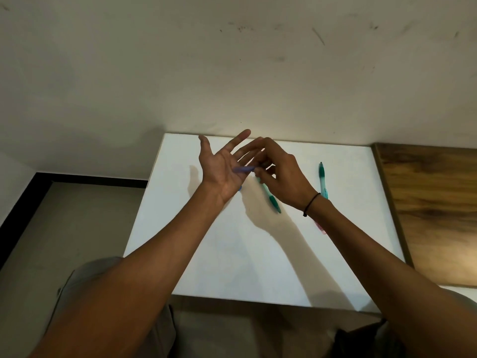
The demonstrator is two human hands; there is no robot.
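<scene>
Above the worktop, an open, flat left hand cradles a blue pen. The right hand pinches its end. Probably light, stiff and slick; best gripped mid-barrel.

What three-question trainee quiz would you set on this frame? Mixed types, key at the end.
1. How many teal pens show on the white table?
2. The right hand pinches with its fingers: A) a blue pen B) a ruler C) a cup.
3. True or false: the left hand is held palm up with its fingers straight.
Key: 1 two; 2 A; 3 true.
</scene>
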